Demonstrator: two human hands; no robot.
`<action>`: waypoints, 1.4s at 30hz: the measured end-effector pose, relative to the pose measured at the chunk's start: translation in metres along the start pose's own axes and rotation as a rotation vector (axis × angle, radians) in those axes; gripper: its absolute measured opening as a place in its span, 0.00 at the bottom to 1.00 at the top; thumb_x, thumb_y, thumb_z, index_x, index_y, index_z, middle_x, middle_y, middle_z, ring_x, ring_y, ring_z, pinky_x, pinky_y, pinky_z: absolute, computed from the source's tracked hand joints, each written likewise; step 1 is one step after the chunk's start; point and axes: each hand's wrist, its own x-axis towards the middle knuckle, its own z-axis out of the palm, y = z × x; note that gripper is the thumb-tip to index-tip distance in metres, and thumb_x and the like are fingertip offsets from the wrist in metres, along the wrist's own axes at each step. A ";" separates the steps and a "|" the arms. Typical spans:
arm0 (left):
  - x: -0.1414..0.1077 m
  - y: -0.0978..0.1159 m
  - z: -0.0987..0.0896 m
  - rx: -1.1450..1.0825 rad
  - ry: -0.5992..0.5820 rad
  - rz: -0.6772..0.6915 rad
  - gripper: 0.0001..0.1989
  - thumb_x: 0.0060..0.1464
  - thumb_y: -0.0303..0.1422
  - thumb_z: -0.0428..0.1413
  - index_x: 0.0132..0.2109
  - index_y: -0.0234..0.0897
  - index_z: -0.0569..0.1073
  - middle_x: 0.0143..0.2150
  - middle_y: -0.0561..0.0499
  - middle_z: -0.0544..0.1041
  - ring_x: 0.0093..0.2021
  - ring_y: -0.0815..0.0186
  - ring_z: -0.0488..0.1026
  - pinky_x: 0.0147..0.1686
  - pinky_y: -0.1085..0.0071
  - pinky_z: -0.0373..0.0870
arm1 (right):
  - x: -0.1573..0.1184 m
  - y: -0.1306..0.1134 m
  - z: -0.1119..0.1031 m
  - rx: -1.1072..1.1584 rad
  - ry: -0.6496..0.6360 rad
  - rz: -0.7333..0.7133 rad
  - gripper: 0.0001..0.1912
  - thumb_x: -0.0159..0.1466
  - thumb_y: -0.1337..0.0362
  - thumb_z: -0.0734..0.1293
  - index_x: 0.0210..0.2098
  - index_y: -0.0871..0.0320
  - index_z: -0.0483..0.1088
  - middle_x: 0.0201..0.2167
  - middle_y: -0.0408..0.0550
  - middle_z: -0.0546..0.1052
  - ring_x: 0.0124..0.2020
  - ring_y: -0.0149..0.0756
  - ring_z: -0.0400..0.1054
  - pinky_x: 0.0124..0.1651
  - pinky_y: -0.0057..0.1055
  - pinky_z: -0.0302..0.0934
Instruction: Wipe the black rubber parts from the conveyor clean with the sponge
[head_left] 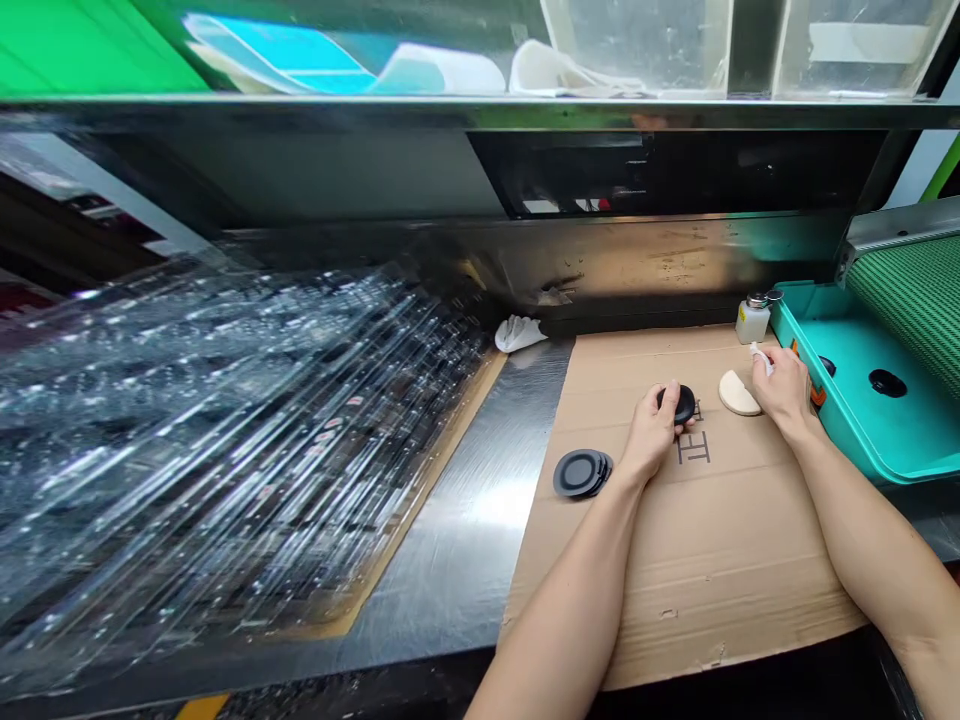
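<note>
My left hand [651, 430] is closed around a black round disc-shaped part [685, 404], held just over the cardboard sheet [720, 560]. In my right hand [784, 388], a small piece of white cloth or tissue [759, 356] is pinched between the fingers. Beside that hand lies a round beige pad [735, 392], partly covered by it. A few dark grey round parts [577, 474] overlap in a small pile on the cardboard, left of my left forearm. A small white bottle [752, 322] with a metal top stands beyond my right hand.
At the right, a teal bin [847, 425] contains black round parts [887, 383], beside a green conveyor belt [919, 270]. Stacked clear plastic trays [247, 440] fill the left. A crumpled white glove or cloth [519, 334] lies near the back. Overhead runs a metal shelf edge [420, 115].
</note>
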 end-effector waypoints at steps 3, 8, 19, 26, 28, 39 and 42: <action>-0.002 -0.004 0.003 0.041 0.010 -0.034 0.16 0.61 0.46 0.53 0.46 0.38 0.64 0.31 0.54 0.73 0.21 0.76 0.65 0.21 0.78 0.61 | 0.000 0.009 0.004 -0.175 -0.120 0.109 0.19 0.70 0.58 0.56 0.49 0.60 0.74 0.48 0.59 0.74 0.45 0.46 0.70 0.45 0.35 0.59; -0.018 0.014 -0.001 0.100 -0.010 0.009 0.19 0.55 0.39 0.60 0.48 0.40 0.61 0.36 0.53 0.74 0.26 0.73 0.72 0.25 0.77 0.65 | -0.002 0.014 0.014 -0.222 -0.186 0.106 0.20 0.71 0.57 0.56 0.52 0.58 0.73 0.50 0.58 0.73 0.47 0.47 0.70 0.46 0.36 0.60; -0.095 0.073 -0.141 0.568 0.168 -0.110 0.27 0.48 0.47 0.65 0.50 0.34 0.72 0.41 0.46 0.80 0.26 0.70 0.73 0.24 0.74 0.66 | -0.002 0.016 0.019 -0.135 -0.195 0.091 0.20 0.69 0.59 0.57 0.51 0.61 0.74 0.50 0.63 0.73 0.51 0.51 0.68 0.51 0.41 0.59; -0.090 0.054 -0.150 0.839 0.066 -0.072 0.28 0.53 0.51 0.58 0.54 0.35 0.77 0.50 0.41 0.78 0.30 0.66 0.75 0.32 0.67 0.74 | -0.002 0.018 0.019 -0.143 -0.148 0.070 0.21 0.68 0.59 0.57 0.51 0.62 0.74 0.48 0.62 0.74 0.49 0.51 0.69 0.49 0.40 0.60; -0.084 0.050 -0.148 0.868 0.039 -0.077 0.27 0.55 0.50 0.57 0.54 0.34 0.77 0.55 0.39 0.74 0.29 0.67 0.75 0.30 0.67 0.74 | -0.002 0.018 0.019 -0.147 -0.139 0.070 0.21 0.68 0.58 0.57 0.50 0.62 0.74 0.48 0.62 0.74 0.49 0.51 0.69 0.48 0.40 0.60; -0.074 0.043 -0.147 0.869 -0.029 -0.169 0.28 0.58 0.47 0.55 0.59 0.34 0.72 0.56 0.38 0.74 0.32 0.65 0.76 0.33 0.66 0.76 | 0.002 0.018 0.018 -0.135 -0.169 0.115 0.22 0.67 0.56 0.58 0.51 0.61 0.74 0.50 0.62 0.73 0.47 0.51 0.70 0.47 0.41 0.60; -0.077 0.048 -0.148 0.978 -0.059 -0.103 0.32 0.56 0.50 0.56 0.62 0.37 0.70 0.59 0.39 0.72 0.39 0.62 0.77 0.42 0.63 0.75 | 0.002 0.017 0.017 -0.135 -0.172 0.113 0.22 0.67 0.56 0.58 0.52 0.61 0.74 0.50 0.62 0.73 0.46 0.51 0.70 0.47 0.41 0.61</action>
